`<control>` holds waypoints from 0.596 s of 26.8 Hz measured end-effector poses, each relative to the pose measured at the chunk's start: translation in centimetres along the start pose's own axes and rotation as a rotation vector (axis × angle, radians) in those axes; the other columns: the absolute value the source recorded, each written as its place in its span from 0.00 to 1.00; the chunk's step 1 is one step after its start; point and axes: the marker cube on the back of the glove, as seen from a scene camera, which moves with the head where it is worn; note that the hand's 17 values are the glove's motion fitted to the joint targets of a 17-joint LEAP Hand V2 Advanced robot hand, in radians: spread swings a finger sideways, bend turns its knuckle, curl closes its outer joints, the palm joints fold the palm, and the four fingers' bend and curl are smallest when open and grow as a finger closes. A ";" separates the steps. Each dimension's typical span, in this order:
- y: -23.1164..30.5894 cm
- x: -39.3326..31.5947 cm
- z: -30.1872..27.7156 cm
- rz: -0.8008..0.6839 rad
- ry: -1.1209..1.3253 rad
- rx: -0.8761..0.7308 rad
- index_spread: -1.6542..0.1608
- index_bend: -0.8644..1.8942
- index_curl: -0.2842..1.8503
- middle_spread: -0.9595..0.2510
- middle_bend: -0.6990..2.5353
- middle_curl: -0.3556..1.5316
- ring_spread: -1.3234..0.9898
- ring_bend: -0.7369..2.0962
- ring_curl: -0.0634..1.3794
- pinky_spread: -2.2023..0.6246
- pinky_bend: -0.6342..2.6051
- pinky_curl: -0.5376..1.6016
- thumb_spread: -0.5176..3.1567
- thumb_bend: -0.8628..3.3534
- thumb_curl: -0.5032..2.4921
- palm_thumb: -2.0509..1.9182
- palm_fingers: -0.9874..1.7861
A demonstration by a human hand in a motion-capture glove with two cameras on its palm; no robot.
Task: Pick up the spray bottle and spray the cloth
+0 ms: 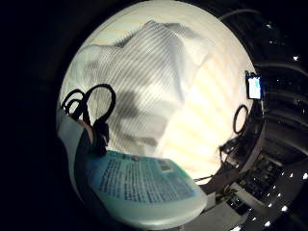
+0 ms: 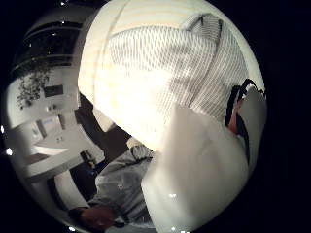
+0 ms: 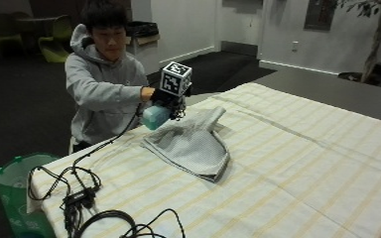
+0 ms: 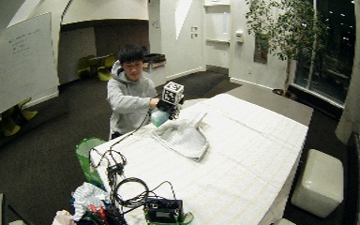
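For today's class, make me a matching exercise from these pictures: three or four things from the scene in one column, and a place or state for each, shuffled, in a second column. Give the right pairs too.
Things:
1. spray bottle
2. cloth
3. tablecloth
4. green bag

Places or states:
A. spread flat over the table, pale with stripes
B. beside the table's near corner
C. held up in the gloved right hand
D. lying rumpled on the table, one corner raised

Pairs: 1-C, 2-D, 3-A, 4-B
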 end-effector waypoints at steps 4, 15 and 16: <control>0.2 -0.9 -1.5 -0.021 -0.038 0.043 0.81 0.51 0.40 0.73 0.41 0.46 0.49 0.46 0.36 0.69 0.31 0.45 0.14 0.20 0.41 0.75 0.86; 0.6 -7.4 -9.2 -0.181 -0.391 0.326 0.81 0.51 0.40 0.73 0.41 0.46 0.49 0.46 0.36 0.69 0.31 0.45 0.14 0.20 0.41 0.75 0.86; 0.4 -8.2 -9.8 -0.209 -0.449 0.360 0.81 0.52 0.40 0.73 0.41 0.46 0.49 0.46 0.36 0.69 0.31 0.45 0.14 0.20 0.41 0.75 0.86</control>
